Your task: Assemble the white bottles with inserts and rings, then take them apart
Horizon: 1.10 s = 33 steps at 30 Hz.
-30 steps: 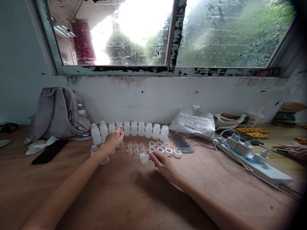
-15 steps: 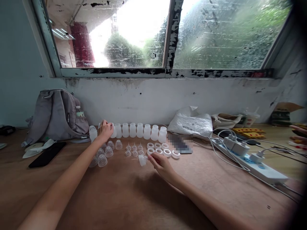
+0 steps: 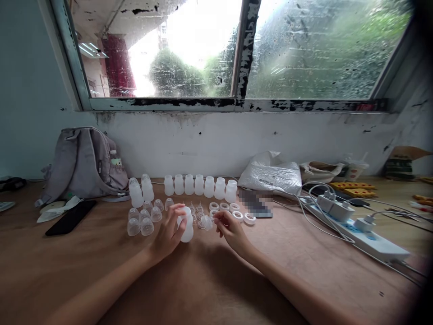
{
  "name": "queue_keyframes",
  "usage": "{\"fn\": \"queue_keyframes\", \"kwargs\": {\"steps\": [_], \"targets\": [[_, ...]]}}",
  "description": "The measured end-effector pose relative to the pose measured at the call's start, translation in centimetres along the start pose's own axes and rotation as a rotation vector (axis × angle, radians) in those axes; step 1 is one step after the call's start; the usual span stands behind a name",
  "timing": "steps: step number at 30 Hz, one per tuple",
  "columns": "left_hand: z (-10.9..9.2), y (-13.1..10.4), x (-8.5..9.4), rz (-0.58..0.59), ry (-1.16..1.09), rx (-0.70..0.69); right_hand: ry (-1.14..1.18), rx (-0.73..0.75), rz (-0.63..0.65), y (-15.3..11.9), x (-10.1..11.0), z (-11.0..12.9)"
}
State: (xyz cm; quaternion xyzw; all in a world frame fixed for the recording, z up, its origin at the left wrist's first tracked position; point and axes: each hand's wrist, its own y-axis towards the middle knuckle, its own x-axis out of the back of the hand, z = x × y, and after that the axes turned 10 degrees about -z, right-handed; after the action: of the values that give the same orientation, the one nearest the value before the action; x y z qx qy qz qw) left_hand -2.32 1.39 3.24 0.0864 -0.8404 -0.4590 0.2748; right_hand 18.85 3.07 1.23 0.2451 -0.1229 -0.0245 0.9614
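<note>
Holding a frosted bottle (image 3: 186, 229) in the left grip (image 3: 167, 235), with fingers and thumb curled close around it, neck up and leaning slightly. Has it at the middle of the desk (image 3: 216, 293); cannot tell contact with the wood from a slight lift. Pinching a clear piece (image 3: 207, 223) in the right grip (image 3: 233, 231), narrow at the fingertips, just to the right of the bottle; too small for finer detail.

Just behind, shows small transparent teats (image 3: 199, 208), partly hidden by the bottle and the clear piece. To the right of these, shows flat white rings (image 3: 250, 223) in two rows, some behind the right grip. To the left of the left grip, shows a cluster of clear domes (image 3: 146, 226).

Farther back, shows seven frosted bottles (image 3: 199, 186) upright in a line, and, apart at its left end, two capped bottles (image 3: 136, 197) under clear covers.

Outward again, shows a grey backpack (image 3: 81, 162) and a black flat object (image 3: 70, 220) at left; at right, a silvery bag (image 3: 270, 176) and a white power strip (image 3: 382, 243) with plugs and cables. Above, shows a wall (image 3: 199, 151) with a streaked window (image 3: 304, 58).
</note>
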Motion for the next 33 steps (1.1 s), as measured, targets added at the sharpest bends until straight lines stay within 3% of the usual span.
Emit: {"fn": "queue_keyframes", "kwargs": {"steps": [2,8,13,19,33], "targets": [[0.3,-0.9,-0.5,0.041,-0.071,0.043,0.049,-0.011,-0.016,0.1,0.0,-0.1],[0.9,-2.3,-1.4,0.02,-0.263,0.235,0.096,0.021,-0.023,0.1,0.0,-0.2],[1.3,-2.6,-1.4,0.131,-0.183,0.329,0.104,0.047,-0.016,0.0,0.0,-0.1],[1.3,-2.6,-1.0,0.074,0.083,0.133,0.059,0.125,-0.003,-0.3,0.0,0.5],[1.1,-2.7,-0.7,0.094,0.072,0.042,-0.112,0.152,0.028,-0.2,0.0,0.2]]}}
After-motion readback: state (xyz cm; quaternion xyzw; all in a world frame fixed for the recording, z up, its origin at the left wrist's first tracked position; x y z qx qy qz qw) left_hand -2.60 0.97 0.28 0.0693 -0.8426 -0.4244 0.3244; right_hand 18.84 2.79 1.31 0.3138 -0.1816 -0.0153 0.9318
